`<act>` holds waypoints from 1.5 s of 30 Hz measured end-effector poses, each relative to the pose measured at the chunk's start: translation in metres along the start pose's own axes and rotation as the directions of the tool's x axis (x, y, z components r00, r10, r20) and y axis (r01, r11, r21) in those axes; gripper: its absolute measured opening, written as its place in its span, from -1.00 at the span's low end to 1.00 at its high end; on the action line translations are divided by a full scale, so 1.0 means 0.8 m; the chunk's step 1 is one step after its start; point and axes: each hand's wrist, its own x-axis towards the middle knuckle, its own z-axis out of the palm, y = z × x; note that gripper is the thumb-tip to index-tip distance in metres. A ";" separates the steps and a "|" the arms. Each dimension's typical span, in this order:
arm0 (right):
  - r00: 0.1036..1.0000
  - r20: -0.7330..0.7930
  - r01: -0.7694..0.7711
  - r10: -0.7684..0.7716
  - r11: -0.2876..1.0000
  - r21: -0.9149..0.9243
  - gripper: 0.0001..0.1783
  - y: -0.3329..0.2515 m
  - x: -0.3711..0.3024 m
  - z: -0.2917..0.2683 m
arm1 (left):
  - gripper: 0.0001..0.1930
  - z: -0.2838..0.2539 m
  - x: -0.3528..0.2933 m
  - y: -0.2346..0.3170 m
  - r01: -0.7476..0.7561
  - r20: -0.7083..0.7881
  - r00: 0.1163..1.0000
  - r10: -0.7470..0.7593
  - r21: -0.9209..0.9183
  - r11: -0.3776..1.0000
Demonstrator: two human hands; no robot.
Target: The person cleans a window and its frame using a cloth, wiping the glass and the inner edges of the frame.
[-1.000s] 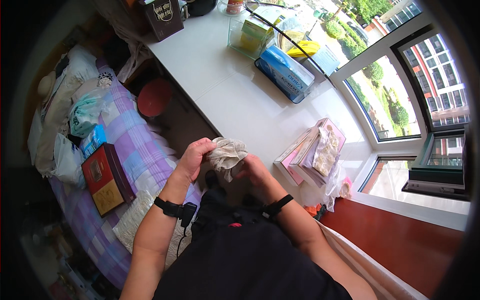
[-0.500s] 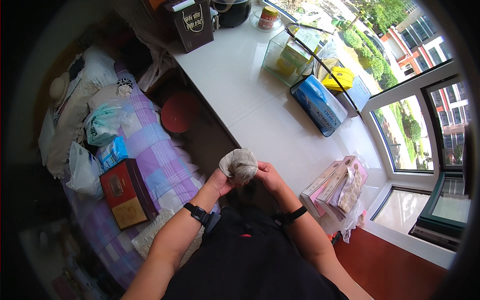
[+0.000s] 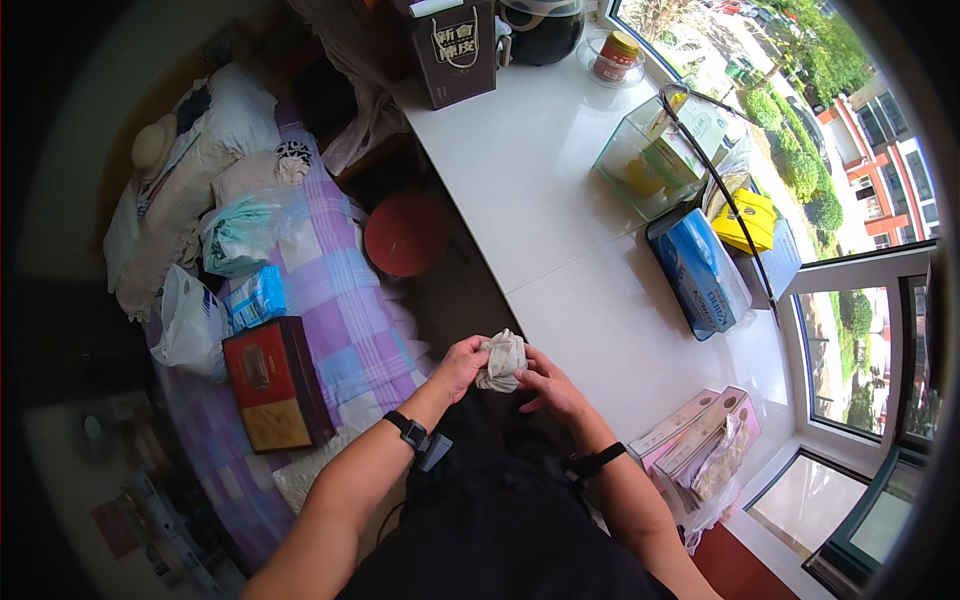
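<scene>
A balled-up, light grey-beige cloth [image 3: 502, 362] is held up in front of my body, bunched with folds; its exact kind cannot be made out. My left hand [image 3: 460, 368] pinches its left side between thumb and fingers. On the other side, my right hand [image 3: 550, 385] has its fingertips and thumb against the cloth's edge, the lower fingers loosely curled. Both wrists wear dark bands. The cloth sits just off the near edge of the white tabletop [image 3: 560, 340].
To the left is a bed with a checked purple-blue cover [image 3: 340, 330], bearing a red-and-gold box [image 3: 275, 385] and plastic bags. A red round stool [image 3: 407, 235] stands between. The tabletop bears a glass tank [image 3: 640, 170], a blue tissue pack [image 3: 697, 275] and pink boxes [image 3: 700, 430] beside windows.
The view has swung, so the surroundings sit further right. The rounded cloth is now more crumpled between my hands, and my right hand's fingers have loosened and spread somewhat.
</scene>
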 end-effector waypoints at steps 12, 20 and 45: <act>0.867 -0.462 0.054 -0.184 0.959 -0.280 -0.53 0.018 0.121 0.008 | -0.56 -0.143 0.141 0.024 0.235 -0.149 0.959 -0.243 -0.069 0.970; 0.720 -0.600 0.221 -0.349 0.934 -0.279 -0.71 0.014 0.182 -0.029 | -0.37 -0.431 0.285 0.002 0.288 -0.792 0.610 -0.001 0.221 0.932; 0.590 -0.558 0.129 -0.584 0.750 -0.648 -0.74 0.020 0.194 -0.050 | -0.31 -0.384 0.259 -0.118 -0.116 -0.418 0.904 -0.088 -0.437 0.892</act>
